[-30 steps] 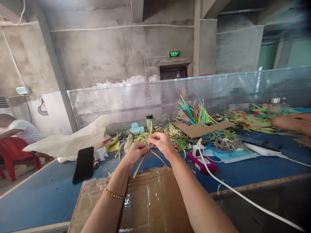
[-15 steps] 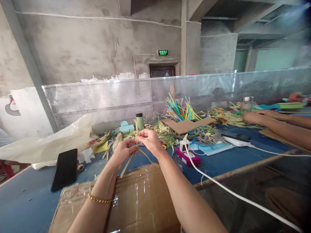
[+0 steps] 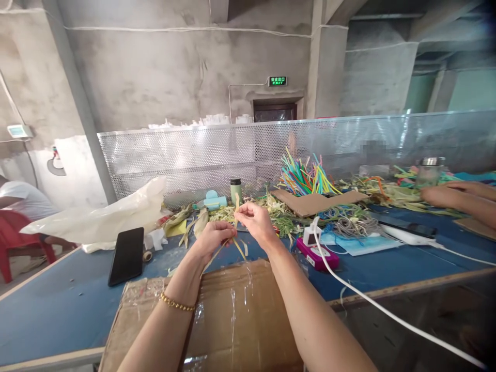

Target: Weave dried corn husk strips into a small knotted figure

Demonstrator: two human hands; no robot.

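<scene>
Both my hands meet above the far edge of a taped cardboard box [image 3: 232,315]. My left hand [image 3: 212,238] is closed in a pinch on thin yellowish straw strips [image 3: 237,243] that hang down toward the box. My right hand [image 3: 254,221] pinches the upper end of the same strips, one strip sticking up past my fingers. A gold bracelet [image 3: 176,304] sits on my left wrist. Behind my hands lies a heap of pale and green straw [image 3: 271,212] on the blue table [image 3: 70,305].
A black phone [image 3: 126,255] lies left of the box, beside a cream plastic bag [image 3: 108,219]. A pink device [image 3: 316,254] with a white cable [image 3: 372,305] sits at right. Coloured strips [image 3: 304,178], cardboard, a green bottle [image 3: 235,189] and a perforated metal screen [image 3: 271,150] stand behind. Another person's arms [image 3: 457,199] rest far right.
The view swung right, then back left. My hands stayed pinched on the strips, the right hand lifting slightly while the hanging ends shortened.
</scene>
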